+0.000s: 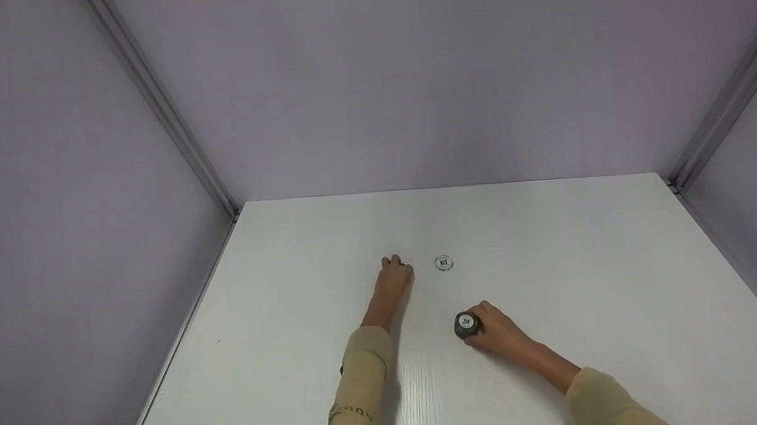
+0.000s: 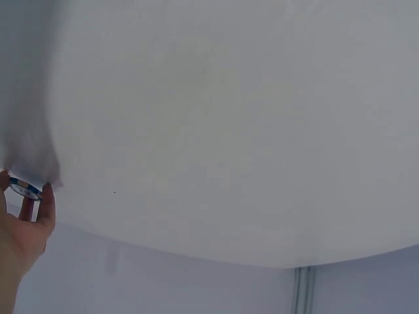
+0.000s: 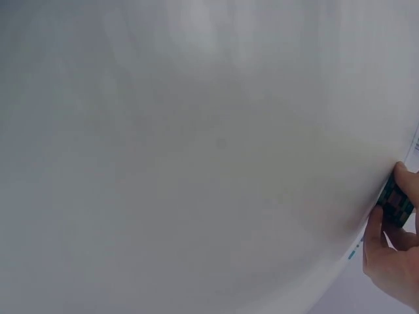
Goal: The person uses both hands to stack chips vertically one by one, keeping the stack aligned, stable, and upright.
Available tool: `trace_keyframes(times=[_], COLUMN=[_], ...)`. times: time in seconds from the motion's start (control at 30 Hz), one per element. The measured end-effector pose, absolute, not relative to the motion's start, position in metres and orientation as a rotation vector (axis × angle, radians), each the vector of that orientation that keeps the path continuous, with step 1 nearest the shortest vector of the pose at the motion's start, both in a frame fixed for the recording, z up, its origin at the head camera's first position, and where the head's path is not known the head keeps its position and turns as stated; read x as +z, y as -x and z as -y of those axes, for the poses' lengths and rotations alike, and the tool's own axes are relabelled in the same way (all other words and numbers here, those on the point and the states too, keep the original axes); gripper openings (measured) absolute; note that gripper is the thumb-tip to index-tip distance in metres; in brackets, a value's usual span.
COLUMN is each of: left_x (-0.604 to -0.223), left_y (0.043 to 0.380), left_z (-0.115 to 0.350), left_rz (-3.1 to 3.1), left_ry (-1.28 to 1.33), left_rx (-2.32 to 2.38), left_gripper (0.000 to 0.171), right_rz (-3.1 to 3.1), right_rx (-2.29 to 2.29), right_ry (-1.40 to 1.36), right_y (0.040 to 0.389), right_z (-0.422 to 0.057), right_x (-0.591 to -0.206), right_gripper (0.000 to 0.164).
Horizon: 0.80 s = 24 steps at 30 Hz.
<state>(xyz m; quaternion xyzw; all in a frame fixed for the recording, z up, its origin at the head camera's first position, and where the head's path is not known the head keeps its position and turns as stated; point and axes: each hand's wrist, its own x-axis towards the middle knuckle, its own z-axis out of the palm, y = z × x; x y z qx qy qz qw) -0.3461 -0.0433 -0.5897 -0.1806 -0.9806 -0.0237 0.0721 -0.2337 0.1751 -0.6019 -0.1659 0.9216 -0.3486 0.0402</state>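
Note:
My right hand grips a short stack of dark green poker chips with a white "20" label on top. The stack's patterned side shows between fingers and thumb in the right wrist view, low over the white table. Farther forward and to the left, my left hand pinches a poker chip with a dark blue and white edge. In the head view that chip is mostly hidden by the hand. Right of the left hand, a round white disc with dark lettering lies flat on the table.
The white table spans the lower head view. A pale grey wall stands behind it, with side panels left and right. Metal corner posts frame the booth.

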Motion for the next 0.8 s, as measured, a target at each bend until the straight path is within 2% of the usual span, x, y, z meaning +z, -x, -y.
trace_keyframes(times=[0.27, 0.8], left_x=[-0.588, -0.569], left_y=[0.345, 0.326], left_z=[0.048, 0.041], left_rz=[2.856, 3.01], left_ry=[0.538, 0.642], left_rx=[-0.259, -0.208], left_gripper=[0.014, 0.021], right_rz=[-2.824, -2.826], right_rx=[-1.06, -1.075], right_ry=[0.494, 0.505], right_y=[0.234, 0.234], right_z=[-0.175, -0.176], right_x=[-0.601, -0.603], right_gripper=[0.042, 0.04])
